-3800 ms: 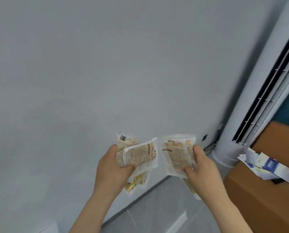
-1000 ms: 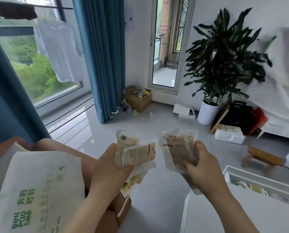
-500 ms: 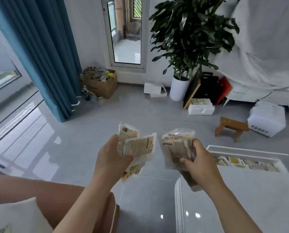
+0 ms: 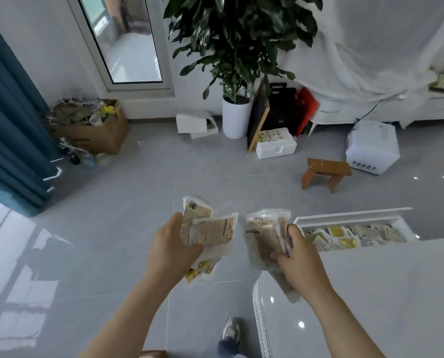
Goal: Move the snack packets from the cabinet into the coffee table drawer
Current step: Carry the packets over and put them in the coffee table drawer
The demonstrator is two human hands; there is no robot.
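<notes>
Drawer of the worktop now sits nearer the right grip, whose fingers curl round at least two upright packets, long axes near vertical. Left grip clasps at least three fanned packets, also upright, above the floor.

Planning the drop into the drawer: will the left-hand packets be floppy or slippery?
Probably floppy: the packets fan out and the lowest droops below the left hand. Likely light, since one grip holds several. Their glossy film looks slippery, so they may slide apart.
</notes>
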